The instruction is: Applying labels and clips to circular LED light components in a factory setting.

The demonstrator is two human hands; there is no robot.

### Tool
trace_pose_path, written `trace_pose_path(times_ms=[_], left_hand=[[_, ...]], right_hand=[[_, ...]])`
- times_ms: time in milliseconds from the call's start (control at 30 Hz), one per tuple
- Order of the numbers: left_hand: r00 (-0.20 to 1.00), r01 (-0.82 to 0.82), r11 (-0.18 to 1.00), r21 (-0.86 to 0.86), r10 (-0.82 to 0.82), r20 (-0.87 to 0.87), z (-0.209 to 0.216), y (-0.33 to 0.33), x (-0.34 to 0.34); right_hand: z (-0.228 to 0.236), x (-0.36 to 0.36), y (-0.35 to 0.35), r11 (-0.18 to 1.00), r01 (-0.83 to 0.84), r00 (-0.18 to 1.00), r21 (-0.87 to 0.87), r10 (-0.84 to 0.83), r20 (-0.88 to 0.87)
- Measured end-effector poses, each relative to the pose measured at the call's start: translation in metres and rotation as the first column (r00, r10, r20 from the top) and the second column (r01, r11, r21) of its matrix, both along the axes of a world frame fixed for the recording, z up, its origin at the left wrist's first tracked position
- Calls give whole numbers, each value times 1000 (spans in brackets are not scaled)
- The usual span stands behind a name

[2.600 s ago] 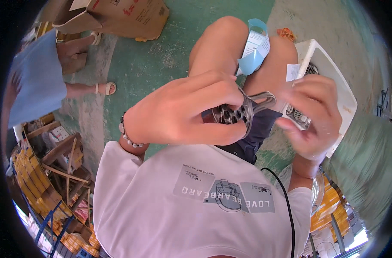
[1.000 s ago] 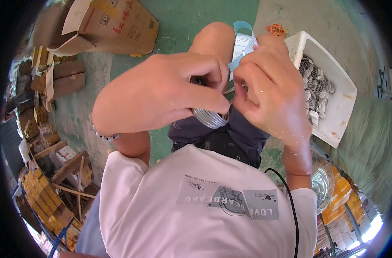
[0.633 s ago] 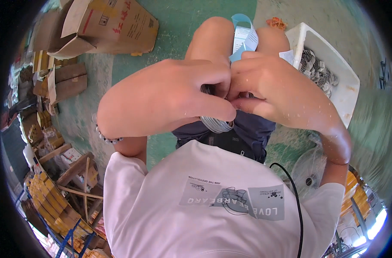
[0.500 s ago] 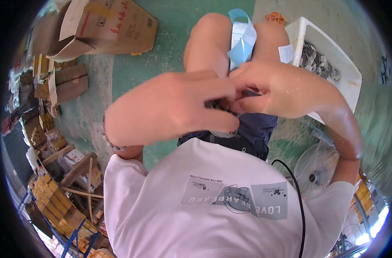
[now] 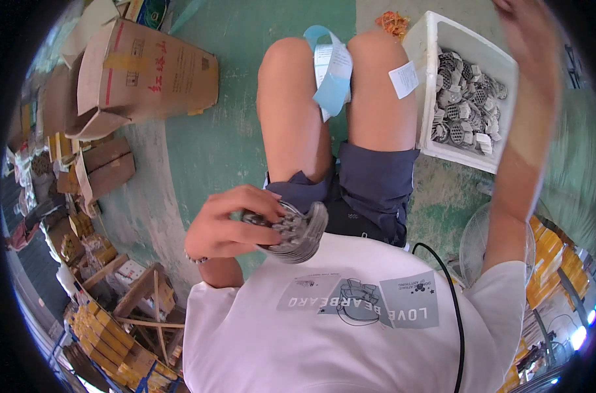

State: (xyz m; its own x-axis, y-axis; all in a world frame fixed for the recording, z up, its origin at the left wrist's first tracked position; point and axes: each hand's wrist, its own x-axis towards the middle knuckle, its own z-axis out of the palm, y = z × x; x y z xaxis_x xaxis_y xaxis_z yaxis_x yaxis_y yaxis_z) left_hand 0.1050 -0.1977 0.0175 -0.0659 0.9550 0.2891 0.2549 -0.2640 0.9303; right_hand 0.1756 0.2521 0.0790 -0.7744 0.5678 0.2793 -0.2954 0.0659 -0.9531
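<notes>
Head view: gripping perforated metal piece [image 5: 294, 230] within snugly curled left hand [image 5: 231, 223], with tab [image 5: 318, 224] and long axis toward right; impossible to tell grip of blurred right hand [image 5: 532, 29].

Large red characters, black handling symbols and smaller lines of print mark the cardboard box [image 5: 150, 92]. On the white T-shirt [image 5: 363, 350], pale block capitals and small dark lettering cross grey panels [image 5: 412, 295], upside down in view. The blue-backed label strip [image 5: 340, 69] and the white label [image 5: 404, 79] by the right knee [image 5: 376, 72] bear print too fine to read.
</notes>
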Motion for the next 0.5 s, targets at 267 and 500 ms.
trace_pose_path(times_ms=[267,500], left_hand=[[448,-581,808,-96,416,791,-68,-11,32],[31,-555,812,-180,236,971,-93,-10,64]], right_hand=[[-122,-34,2,948,-179,885,262,38,464],[-146,60,-55,805,-268,847,530,-66,528]])
